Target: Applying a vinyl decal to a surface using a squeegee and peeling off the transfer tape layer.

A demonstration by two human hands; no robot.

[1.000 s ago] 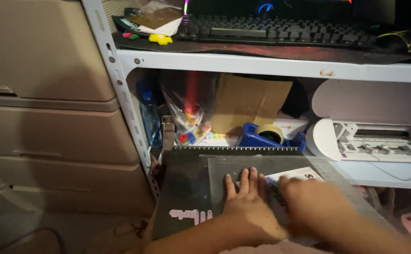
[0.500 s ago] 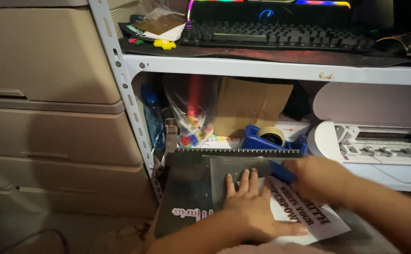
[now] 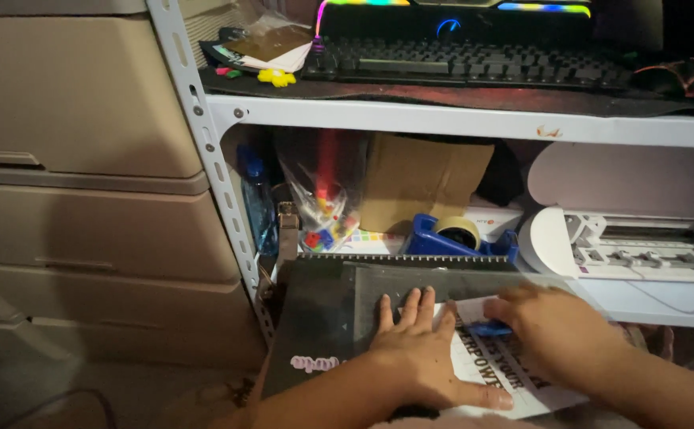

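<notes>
The left hand [image 3: 422,361] is pressing flat, fingers spread, on a white printed paper sheet [image 3: 494,373] lying atop a dark cutting mat [image 3: 339,310], while the right hand [image 3: 557,334], at three o'clock, is pinching a small blue tool [image 3: 488,328] against it.

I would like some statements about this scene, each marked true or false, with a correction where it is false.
1. The left hand lies flat on the black binding machine. True.
2. The right hand holds a red pen. False: it holds a small blue tool on the printed sheet.
3. A blue tape dispenser stands behind the machine. True.
4. The keyboard sits on the floor. False: it is on the upper shelf.
</notes>
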